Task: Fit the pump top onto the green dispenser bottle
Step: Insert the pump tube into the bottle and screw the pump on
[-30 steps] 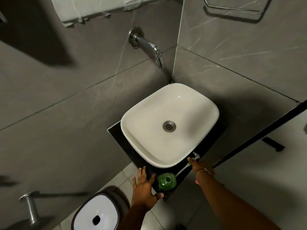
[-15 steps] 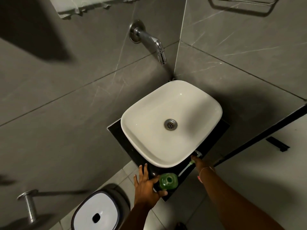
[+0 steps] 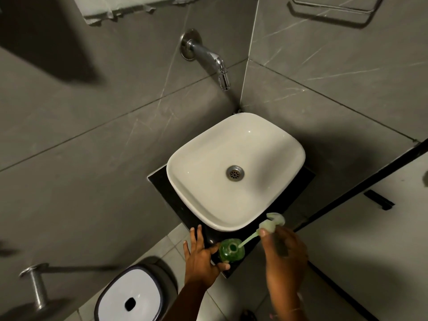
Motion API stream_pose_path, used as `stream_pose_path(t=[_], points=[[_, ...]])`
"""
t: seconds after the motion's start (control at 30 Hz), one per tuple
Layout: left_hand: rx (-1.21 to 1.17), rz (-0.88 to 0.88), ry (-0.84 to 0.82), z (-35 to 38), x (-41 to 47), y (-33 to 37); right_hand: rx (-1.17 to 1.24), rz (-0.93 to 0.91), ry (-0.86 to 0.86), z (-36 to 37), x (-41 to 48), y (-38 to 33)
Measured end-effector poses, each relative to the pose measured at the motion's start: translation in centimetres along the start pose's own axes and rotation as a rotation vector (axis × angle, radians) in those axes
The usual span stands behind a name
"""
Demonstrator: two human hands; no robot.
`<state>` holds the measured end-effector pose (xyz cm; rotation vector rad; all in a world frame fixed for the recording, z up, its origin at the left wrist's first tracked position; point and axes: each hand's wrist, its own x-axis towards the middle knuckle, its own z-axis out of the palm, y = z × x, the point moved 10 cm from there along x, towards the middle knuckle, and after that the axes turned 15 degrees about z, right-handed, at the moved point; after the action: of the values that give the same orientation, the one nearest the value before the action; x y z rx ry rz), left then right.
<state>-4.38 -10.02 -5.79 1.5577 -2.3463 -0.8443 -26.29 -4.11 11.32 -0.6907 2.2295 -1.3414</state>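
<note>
- The left hand (image 3: 201, 256) is seen steadying the green dispenser bottle (image 3: 231, 250), thumb and forefinger clasped on its body and the other fingers spread, on the front corner of the black counter (image 3: 159, 181) before the white basin (image 3: 234, 170).
- The bottle is judged light, smooth plastic, easily tipped; it is best held low on the body.
- The pump top (image 3: 271, 224) is pinched at its collar by the right hand (image 3: 283, 253), the thin, flexible dip tube slanting with its tip at the open neck.
- Compared with half a second ago, the right hand is raised nearer and the tube tip is brought to the mouth.
</note>
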Motion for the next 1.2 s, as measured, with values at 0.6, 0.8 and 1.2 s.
stream_pose_path(t=[0.6, 0.8, 1.2], points=[[0.003, -0.012, 0.015, -0.1, -0.2, 0.3, -0.334, -0.186, -0.226, 7.0, -3.0, 5.6], [-0.03, -0.017, 0.038, -0.6, -0.2, 0.5, -0.366, -0.203, -0.252, 8.0, -2.4, 5.1], [0.074, 0.032, 0.027, -0.6, 0.2, 0.6, -0.395, -0.18, -0.214, 8.5, -2.7, 5.2]])
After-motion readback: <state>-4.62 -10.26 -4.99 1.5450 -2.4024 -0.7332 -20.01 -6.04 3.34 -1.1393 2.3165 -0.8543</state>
